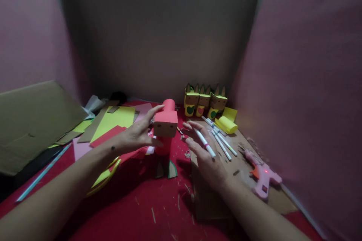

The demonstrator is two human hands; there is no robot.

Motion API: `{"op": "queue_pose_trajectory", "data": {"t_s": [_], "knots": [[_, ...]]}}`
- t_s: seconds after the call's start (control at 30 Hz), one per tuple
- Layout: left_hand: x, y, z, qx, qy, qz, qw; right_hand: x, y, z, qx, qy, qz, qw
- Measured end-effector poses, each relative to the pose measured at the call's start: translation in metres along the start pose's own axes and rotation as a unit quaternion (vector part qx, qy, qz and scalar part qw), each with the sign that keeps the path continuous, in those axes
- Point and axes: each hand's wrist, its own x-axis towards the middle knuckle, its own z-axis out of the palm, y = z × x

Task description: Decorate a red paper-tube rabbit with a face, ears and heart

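Observation:
A red paper animal figure (166, 117) with a cardboard face and dark dots stands upright in front of me. My left hand (138, 131) curves around its left side, thumb at the front of the body and index finger near the top. A white marker (205, 143) with a pink band rests between the fingers of my right hand (207, 158), which is just right of the figure. Two ear-shaped cardboard pieces (172, 170) edged in green lie on the red surface below the figure.
Several yellow paper figures (205, 99) stand at the back. On a cardboard sheet (209, 207) at right lie more markers (223, 143), a yellow paper roll (227, 125) and a pink glue gun (263, 177). Yellow scissors (109, 175), coloured paper (113, 120) and a large cardboard piece (36, 120) are at left.

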Motion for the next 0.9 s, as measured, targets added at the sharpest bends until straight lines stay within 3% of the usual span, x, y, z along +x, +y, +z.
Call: {"op": "queue_pose_trajectory", "data": {"t_s": [0.2,0.33,0.57,0.77,0.9], "knots": [[0.004,-0.022,0.002,0.041,0.004,0.069,0.997,0.001,-0.002,0.001,0.017,-0.06,0.01,0.998],[0.006,-0.022,-0.001,0.028,0.02,0.06,0.998,0.0,0.002,0.001,0.025,-0.069,0.012,0.997],[0.005,-0.014,0.003,0.008,0.002,0.042,0.999,0.0,0.003,0.004,0.061,-0.081,0.025,0.995],[-0.007,0.011,0.008,-0.011,-0.025,0.0,1.0,-0.004,-0.006,0.002,0.053,-0.078,0.009,0.996],[-0.012,0.023,0.011,-0.034,0.002,-0.023,0.999,-0.006,-0.015,0.002,0.044,-0.084,-0.007,0.995]]}}
